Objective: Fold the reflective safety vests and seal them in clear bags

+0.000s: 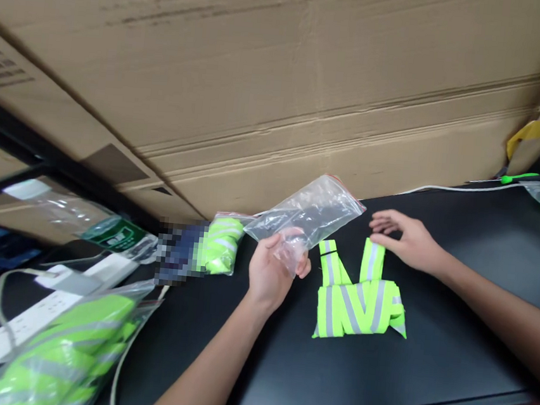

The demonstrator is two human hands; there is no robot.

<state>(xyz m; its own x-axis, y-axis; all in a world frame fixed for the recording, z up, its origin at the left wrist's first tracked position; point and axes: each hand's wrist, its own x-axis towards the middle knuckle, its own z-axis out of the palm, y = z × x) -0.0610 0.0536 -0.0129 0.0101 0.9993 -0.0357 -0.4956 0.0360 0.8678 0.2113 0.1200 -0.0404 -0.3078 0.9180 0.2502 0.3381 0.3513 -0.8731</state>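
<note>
My left hand (270, 276) is closed on a clear plastic zip bag (315, 204), which is flat and see-through, with a reddish strip along its far edge. To the right of it on the black table lies a folded bundle of fluorescent yellow-green reflective straps (358, 306) with silver stripes. Two strap ends stick out from the bundle's far side, one with a black band. Beside the right strap end, my right hand (405, 238) is open, palm turned left, thumb apart from loosely bent fingers. Whether its thumb touches the strap, I cannot tell.
Bagged yellow-green straps lie at the front left (65, 348) and behind my left hand (222, 245). A white power strip (56, 309), cables and a plastic bottle (101, 221) are on the left. Cardboard boxes (281, 89) wall off the back; a green-handled tool (520, 178) lies at right.
</note>
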